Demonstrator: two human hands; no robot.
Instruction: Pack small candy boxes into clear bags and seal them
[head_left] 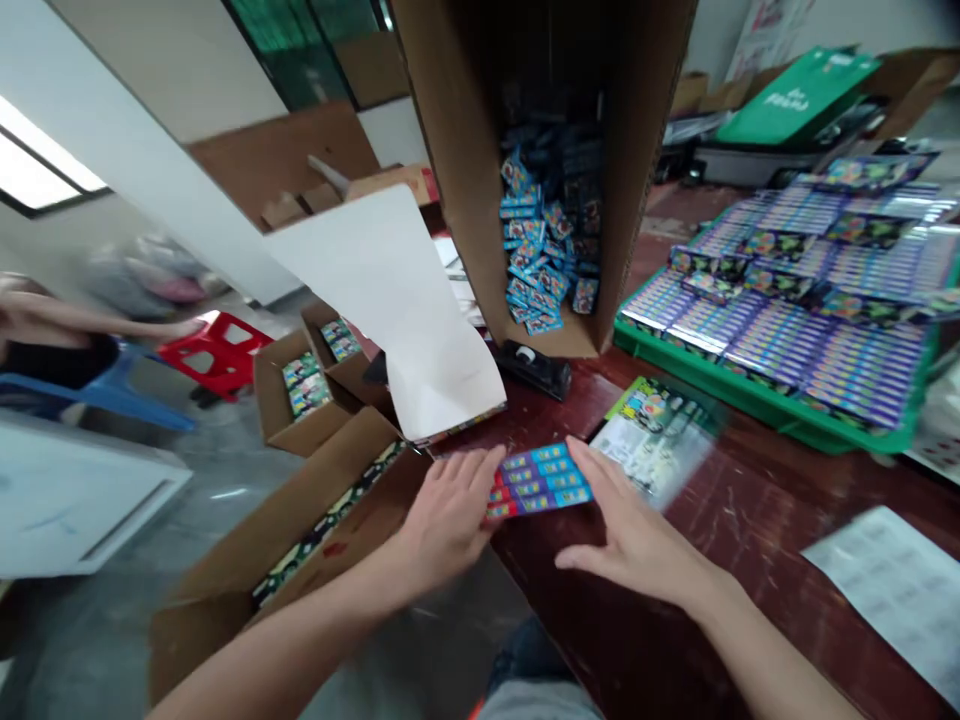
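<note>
A block of small red, purple and blue printed packets [541,478], lined up in rows, is between my two hands near the table's edge. My left hand [454,505] is closed around its red end, and the fingers hide part of it. Against the blue end rest the fingertips of my right hand [626,525], which are stretched out, with the thumb spread apart below. Just right of the block lies a clear plastic bag with a printed green and yellow card [649,430]. A black tool, perhaps a tape dispenser or stapler [534,368], lies behind the block.
A tall carton [461,170] with loose blue packets [536,265] stands at the back. On the right are a green tray [750,385] of stacked packets and a printed sheet [892,590]. White paper [442,340] stands left; open cartons [300,530] sit below. A person's arm [97,318] shows far left.
</note>
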